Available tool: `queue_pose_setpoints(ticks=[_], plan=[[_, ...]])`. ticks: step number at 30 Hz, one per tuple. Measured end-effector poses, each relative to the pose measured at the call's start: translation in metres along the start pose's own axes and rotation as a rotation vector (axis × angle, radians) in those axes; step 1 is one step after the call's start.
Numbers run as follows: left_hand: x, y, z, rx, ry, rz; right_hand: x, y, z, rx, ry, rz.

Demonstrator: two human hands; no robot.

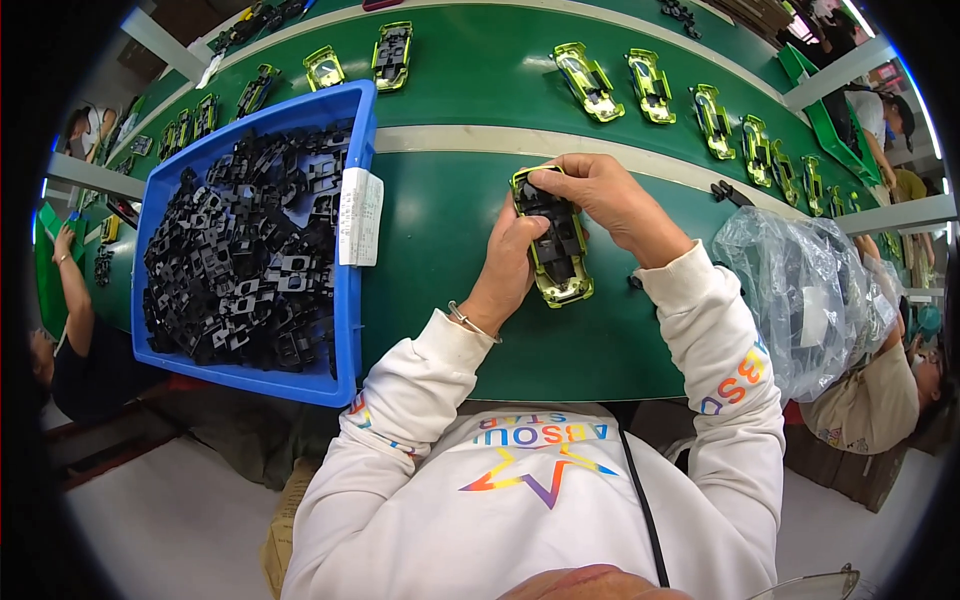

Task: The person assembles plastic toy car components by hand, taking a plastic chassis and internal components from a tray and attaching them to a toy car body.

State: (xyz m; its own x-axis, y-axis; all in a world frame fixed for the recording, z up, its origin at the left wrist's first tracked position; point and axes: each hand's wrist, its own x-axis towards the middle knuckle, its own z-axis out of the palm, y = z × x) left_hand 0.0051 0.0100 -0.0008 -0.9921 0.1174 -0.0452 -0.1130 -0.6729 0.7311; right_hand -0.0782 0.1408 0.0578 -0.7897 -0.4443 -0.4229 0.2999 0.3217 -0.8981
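A yellow-green toy car body (571, 295) is held upside down above the green bench, with a black plastic insert (558, 252) lying inside it. My left hand (506, 262) is closed round its left side, thumb on the black part. At the car's far end, my right hand (608, 200) grips the edge, its thumb pressed onto the insert; its other fingers are partly hidden beneath. To the left of my hands stands a blue bin (352, 330) heaped with loose black plastic parts (235, 262).
A clear plastic bag (790, 290) lies on the right, near some small black pieces (730, 192). Beyond the pale divider, several green car bodies (588, 82) stand in a row on the green belt (470, 80). Other people work at both sides, including an arm (72, 285) at far left.
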Motion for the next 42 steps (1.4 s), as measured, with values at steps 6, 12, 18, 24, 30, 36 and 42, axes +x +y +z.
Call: queue_pose_setpoints(ticks=[6,12,18,24,30,36,42], plan=[[0.005,-0.001,0.005,-0.004,0.021,-0.041,-0.001,0.008,-0.011,0.003,0.049,-0.063],[0.012,0.009,-0.002,-0.044,0.099,-0.010,-0.050,0.012,-0.094,-0.320,0.364,-0.259],[0.015,0.009,0.003,-0.054,0.104,0.012,-0.106,0.062,-0.128,-0.697,0.557,-0.152],[0.015,0.008,-0.003,-0.005,0.099,0.034,-0.117,0.082,-0.148,-0.939,0.756,-0.146],[0.014,0.007,0.000,0.008,0.157,0.032,-0.079,0.086,-0.189,-1.173,0.911,-0.300],[0.013,0.012,-0.004,-0.030,0.170,0.028,-0.066,0.090,-0.168,-1.240,0.762,-0.218],[0.017,0.008,-0.001,-0.150,0.135,-0.007,-0.079,0.041,-0.104,-0.706,0.609,-0.591]])
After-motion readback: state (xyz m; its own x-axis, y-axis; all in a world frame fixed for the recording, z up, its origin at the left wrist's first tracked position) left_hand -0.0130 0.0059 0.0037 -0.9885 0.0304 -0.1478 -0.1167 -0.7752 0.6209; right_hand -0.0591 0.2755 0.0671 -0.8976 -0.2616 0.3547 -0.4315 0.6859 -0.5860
